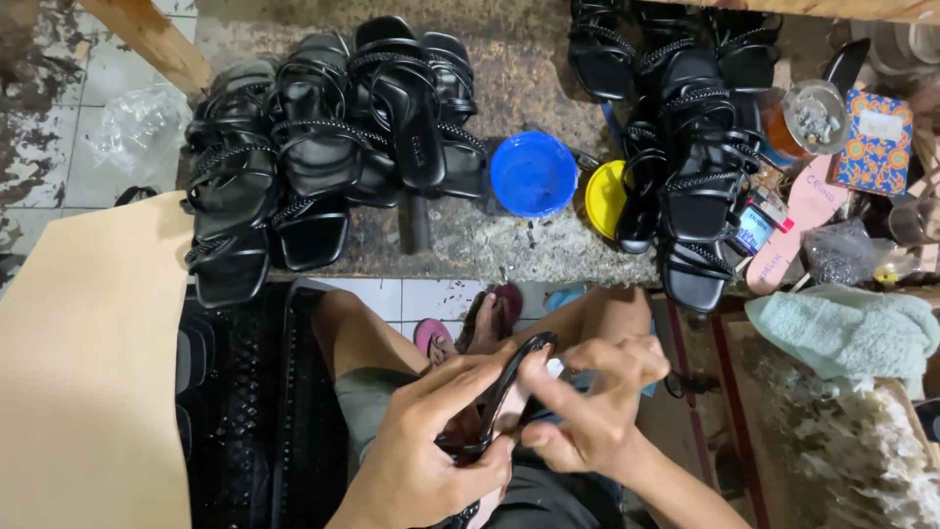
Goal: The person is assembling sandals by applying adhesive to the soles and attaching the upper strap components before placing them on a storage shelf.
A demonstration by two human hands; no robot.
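Note:
My left hand (pixel 431 441) grips a black strappy sandal (pixel 511 377) held on edge over my lap, its toe pointing away from me. My right hand (pixel 587 402) pinches the sandal's upper rim from the right, the fingers bent against the inner sole. A small white bit shows between the right fingers and the sole; what it is cannot be told. My bare knees and sandalled feet sit below the hands.
A worn workbench (pixel 509 235) holds a pile of black sandals (pixel 313 147) at left and another (pixel 695 147) at right, with a blue bowl (pixel 534 174) and yellow lid (pixel 604 198) between. A tan board (pixel 88 372) lies left, a pale green cloth (pixel 847 328) right.

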